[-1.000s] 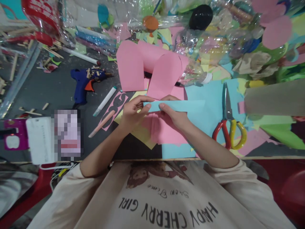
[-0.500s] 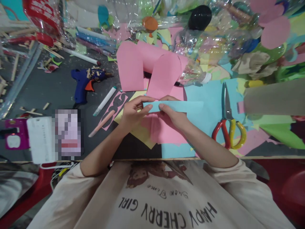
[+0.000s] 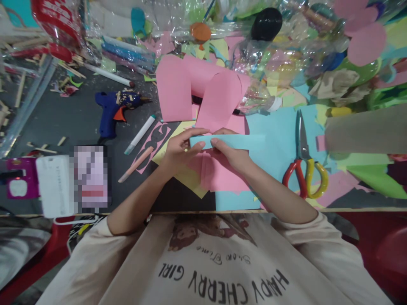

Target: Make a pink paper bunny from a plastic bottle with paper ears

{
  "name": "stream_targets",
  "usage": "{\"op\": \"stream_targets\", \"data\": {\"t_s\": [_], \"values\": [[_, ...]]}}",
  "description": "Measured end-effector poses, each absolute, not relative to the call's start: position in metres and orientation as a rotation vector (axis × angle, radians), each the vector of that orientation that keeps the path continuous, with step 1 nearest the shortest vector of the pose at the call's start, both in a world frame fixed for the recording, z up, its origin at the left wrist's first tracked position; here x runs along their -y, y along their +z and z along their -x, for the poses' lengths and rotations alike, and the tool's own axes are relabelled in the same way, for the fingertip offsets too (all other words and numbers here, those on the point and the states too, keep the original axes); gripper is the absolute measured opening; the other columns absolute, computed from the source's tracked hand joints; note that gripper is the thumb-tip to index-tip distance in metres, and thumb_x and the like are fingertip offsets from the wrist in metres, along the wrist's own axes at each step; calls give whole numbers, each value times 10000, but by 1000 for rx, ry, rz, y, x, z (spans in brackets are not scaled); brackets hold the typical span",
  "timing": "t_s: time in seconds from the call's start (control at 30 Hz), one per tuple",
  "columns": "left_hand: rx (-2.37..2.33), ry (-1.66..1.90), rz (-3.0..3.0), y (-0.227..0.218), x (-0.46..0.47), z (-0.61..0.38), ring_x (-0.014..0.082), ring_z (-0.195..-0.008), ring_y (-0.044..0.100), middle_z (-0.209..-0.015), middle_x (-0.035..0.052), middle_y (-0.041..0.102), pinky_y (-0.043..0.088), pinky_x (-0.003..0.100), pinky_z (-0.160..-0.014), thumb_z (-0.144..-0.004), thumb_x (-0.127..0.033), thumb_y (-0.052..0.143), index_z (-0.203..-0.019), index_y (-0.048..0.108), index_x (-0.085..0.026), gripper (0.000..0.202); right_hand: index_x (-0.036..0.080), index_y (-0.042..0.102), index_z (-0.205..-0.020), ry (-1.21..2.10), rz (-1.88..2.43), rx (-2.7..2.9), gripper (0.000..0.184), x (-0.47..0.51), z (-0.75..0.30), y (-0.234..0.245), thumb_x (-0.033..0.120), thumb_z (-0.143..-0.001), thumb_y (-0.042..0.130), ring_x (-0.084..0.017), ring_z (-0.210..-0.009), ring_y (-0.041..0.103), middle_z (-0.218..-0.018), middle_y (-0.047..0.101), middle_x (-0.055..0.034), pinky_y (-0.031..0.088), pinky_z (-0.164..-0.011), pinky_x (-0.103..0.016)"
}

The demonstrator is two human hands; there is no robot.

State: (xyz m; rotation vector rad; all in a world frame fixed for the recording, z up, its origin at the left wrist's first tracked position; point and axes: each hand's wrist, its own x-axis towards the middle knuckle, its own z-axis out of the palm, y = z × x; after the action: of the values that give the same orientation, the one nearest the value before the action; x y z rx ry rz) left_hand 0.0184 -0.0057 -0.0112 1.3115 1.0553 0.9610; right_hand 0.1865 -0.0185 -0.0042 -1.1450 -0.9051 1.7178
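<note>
A light blue paper strip (image 3: pixel 241 141) lies level between my hands, above pink and yellow sheets. My left hand (image 3: pixel 179 146) pinches its left end between thumb and fingers. Thumb on top and fingers behind, my right hand (image 3: pixel 232 148) grips the strip near its middle. Just beyond them stands a pink paper-wrapped bottle (image 3: pixel 203 80) with pink flaps hanging down its side. Under the hands is a pink sheet (image 3: pixel 222 173), partly hidden by my right hand. Scissors (image 3: pixel 303 161) with one red and one yellow handle rest to the right on a light blue sheet (image 3: pixel 273 165).
A blue glue gun (image 3: pixel 110 112) lies at left, near a white marker (image 3: pixel 140 134) and a peach pen (image 3: pixel 136 164). A phone (image 3: pixel 92 178) and white power bank (image 3: pixel 55 186) sit by the front edge. Clear plastic bottles (image 3: pixel 270 55) and paper scraps crowd the back.
The blue strip has shifted slightly left in my hands, and its right end reaches less far out. My left fingers have moved a little; the rest looks the same.
</note>
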Motion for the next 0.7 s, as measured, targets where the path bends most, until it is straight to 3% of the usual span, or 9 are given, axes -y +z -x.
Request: {"op": "stream_targets", "data": {"t_s": [0.2,0.47,0.7], "values": [[-1118,940,-1205,-6,7,-21,121,-622,670,-892,40,733,593,254,-601,-752,-433,777,-913,750,-175,306,224,568,-712,1732,1144,880,448,18,-185,-1,601,-657,803,-80,-525,471,-565,517,79,406,-514,-241],[-1176,1005,-1203,-4,7,-23,103,-594,659,-812,9,714,581,224,-561,-738,-295,766,-852,731,-169,173,219,592,-739,1700,1126,883,368,20,-187,-8,534,-735,783,-77,-533,509,-560,562,74,410,-533,-227],[-1171,1025,-1165,-4,6,-24,109,-591,663,-778,10,701,595,230,-552,-748,-346,774,-815,702,-166,205,214,616,-748,1711,1090,904,357,19,-188,-9,537,-752,768,-80,-541,527,-595,609,53,429,-545,-232]]}}
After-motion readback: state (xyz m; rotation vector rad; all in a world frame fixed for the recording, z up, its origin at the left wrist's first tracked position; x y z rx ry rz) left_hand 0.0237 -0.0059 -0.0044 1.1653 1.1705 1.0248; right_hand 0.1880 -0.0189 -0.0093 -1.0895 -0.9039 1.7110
